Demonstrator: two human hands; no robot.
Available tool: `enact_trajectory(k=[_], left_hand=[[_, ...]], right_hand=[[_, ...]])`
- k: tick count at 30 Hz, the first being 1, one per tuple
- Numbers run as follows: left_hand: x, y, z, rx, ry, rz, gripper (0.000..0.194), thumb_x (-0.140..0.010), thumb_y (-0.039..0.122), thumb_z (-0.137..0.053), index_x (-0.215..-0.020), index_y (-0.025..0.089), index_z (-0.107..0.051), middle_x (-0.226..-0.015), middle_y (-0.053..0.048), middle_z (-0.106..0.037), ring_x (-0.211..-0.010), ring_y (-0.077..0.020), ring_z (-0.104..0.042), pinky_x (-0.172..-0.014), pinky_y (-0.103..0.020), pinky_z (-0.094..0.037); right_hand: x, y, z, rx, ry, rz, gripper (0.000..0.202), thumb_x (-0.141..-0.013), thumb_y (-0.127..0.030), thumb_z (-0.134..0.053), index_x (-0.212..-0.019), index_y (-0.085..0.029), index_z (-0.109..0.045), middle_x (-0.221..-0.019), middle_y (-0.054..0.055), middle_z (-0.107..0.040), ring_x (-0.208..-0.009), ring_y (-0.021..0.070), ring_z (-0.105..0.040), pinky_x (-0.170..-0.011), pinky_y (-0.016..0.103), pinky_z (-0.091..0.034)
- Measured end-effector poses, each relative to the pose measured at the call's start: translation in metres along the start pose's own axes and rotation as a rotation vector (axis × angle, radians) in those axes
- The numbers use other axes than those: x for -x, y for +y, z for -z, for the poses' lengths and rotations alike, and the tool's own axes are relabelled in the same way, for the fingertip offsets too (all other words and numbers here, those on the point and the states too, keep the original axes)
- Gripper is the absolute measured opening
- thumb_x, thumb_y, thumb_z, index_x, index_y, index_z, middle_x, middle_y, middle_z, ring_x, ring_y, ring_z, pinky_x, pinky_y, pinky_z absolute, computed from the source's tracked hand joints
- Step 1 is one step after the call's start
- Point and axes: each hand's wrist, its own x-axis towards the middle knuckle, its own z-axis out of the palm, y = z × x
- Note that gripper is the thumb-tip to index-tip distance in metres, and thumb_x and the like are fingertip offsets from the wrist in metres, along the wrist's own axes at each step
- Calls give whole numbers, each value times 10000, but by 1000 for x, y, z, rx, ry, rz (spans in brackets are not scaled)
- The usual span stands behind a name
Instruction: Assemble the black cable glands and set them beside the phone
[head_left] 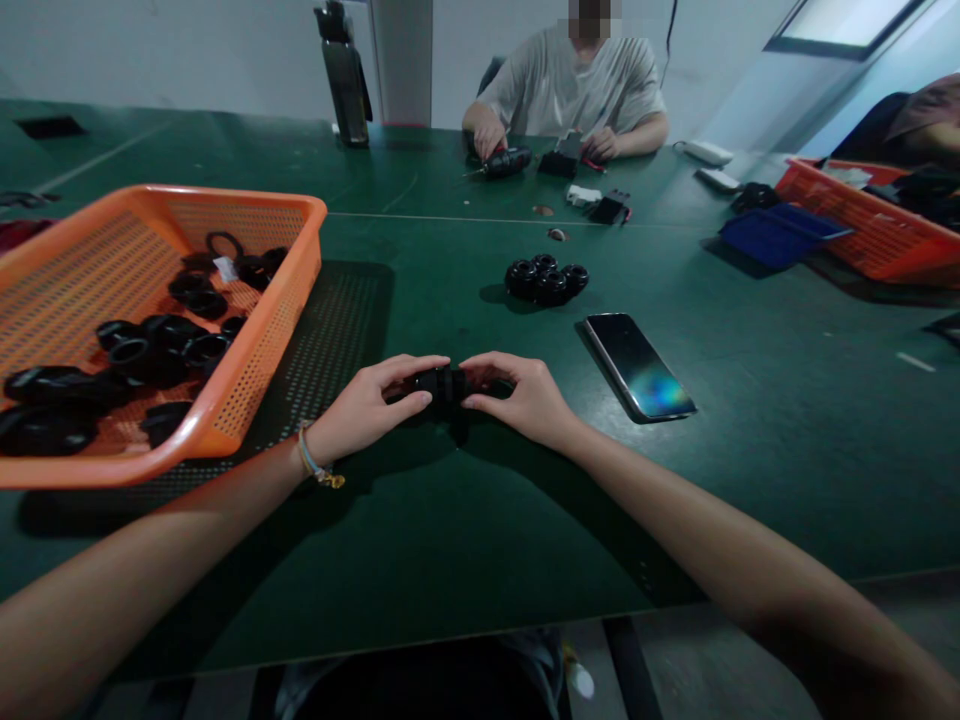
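Note:
Just above the green table, a black cylindrical plastic fitting is pinched between both hands. My left hand closes on its left end, thumb below and fingers above. At its right end is my right hand, closed with thumb and fingertips on the part. The fingers partly cover the fitting, so its ends are hidden. Beyond the hands sits a small cluster of glossy black ring-shaped parts. To the right of my right hand lies a smartphone, screen up.
An orange basket with several black fittings stands on the left. A dark bottle is at the back. Across the table, a person has a hand on a power drill. A blue tray and another orange basket are at right.

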Motion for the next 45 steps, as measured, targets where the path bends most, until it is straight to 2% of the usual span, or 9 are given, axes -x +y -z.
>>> enact_trajectory(k=[29, 35, 41, 45], left_hand=[[0, 2, 1, -14, -3, -1, 429, -794, 370, -529, -1158, 153, -594, -1073, -81, -610, -930, -199, -589, -830, -296, -482], [0, 2, 0, -17, 0, 10, 426, -785, 363, -528, -1152, 157, -595, -1091, -74, -610, -963, -202, -580, -853, -306, -477], [-1, 2, 0, -18, -1, -4, 427, -786, 357, -531, -1151, 144, -593, -1084, -80, -609, -956, -199, -585, -843, -297, -479], [0, 2, 1, -14, -4, -8, 426, -788, 355, -531, -1152, 142, -592, -1079, -81, -609, -945, -198, -590, -841, -298, -480]], right_hand=[[-1, 0, 2, -5, -31, -2, 237, -717, -180, -681, -954, -164, -666, -909, 40, -713, -801, 143, -667, -739, 297, -544], [0, 1, 2, 37, -41, 42, 266, -704, -188, -685, -968, -163, -662, -868, 36, -701, -739, 140, -652, -703, 301, -537], [1, 2, 1, 107, 14, 121, 234, -702, -181, -690, -936, -169, -671, -845, 35, -689, -736, 141, -635, -700, 304, -527], [1, 2, 0, 89, 34, 97, 287, -694, -173, -697, -977, -182, -653, -866, 26, -691, -738, 137, -636, -700, 304, -533]])
